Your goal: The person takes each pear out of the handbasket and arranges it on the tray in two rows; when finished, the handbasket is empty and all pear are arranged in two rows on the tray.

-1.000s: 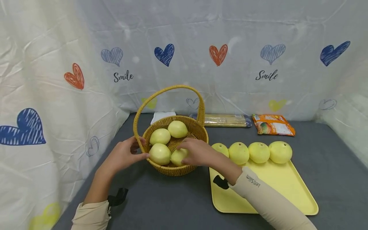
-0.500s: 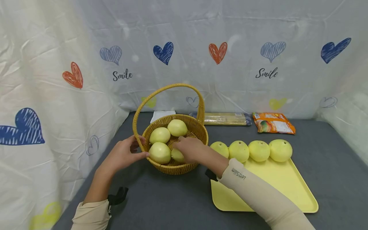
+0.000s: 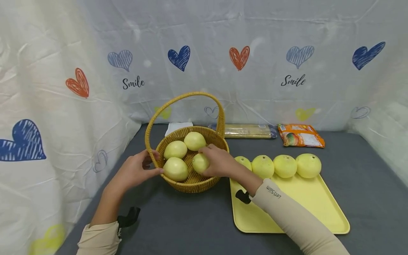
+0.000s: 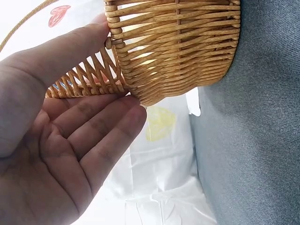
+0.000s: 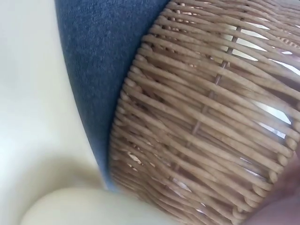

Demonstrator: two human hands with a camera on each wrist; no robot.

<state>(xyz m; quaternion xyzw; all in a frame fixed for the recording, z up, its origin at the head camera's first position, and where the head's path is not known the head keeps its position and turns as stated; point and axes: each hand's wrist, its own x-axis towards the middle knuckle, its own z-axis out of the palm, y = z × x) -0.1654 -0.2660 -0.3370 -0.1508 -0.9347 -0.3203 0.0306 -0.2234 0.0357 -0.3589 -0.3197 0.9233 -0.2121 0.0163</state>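
Note:
A yellow-brown wicker basket (image 3: 194,187) with a tall arched handle (image 3: 183,96) stands on the table and holds several round, pale yellow-green fruits. My left hand (image 3: 135,170) pinches the foot of the handle at the basket's left rim. The left wrist view shows the thumb (image 4: 70,51) on one side of the weave and the fingers on the other. Inside the basket, at its right, my right hand (image 3: 218,161) grips a fruit (image 3: 200,163). In the right wrist view the wicker wall (image 5: 201,112) covers most of the picture, and the fingers' grip is hidden.
Right of the basket lies a yellow tray (image 3: 306,209), with a row of several similar fruits (image 3: 285,166) along its far edge. Behind are a wrapped bundle of sticks (image 3: 248,131), an orange packet (image 3: 301,135) and a white cloth-like piece (image 3: 177,126). A printed curtain (image 3: 204,63) borders the table.
The fruit in my right hand has shifted slightly back within the basket, and more of it shows now. My left hand keeps its hold at the handle's foot.

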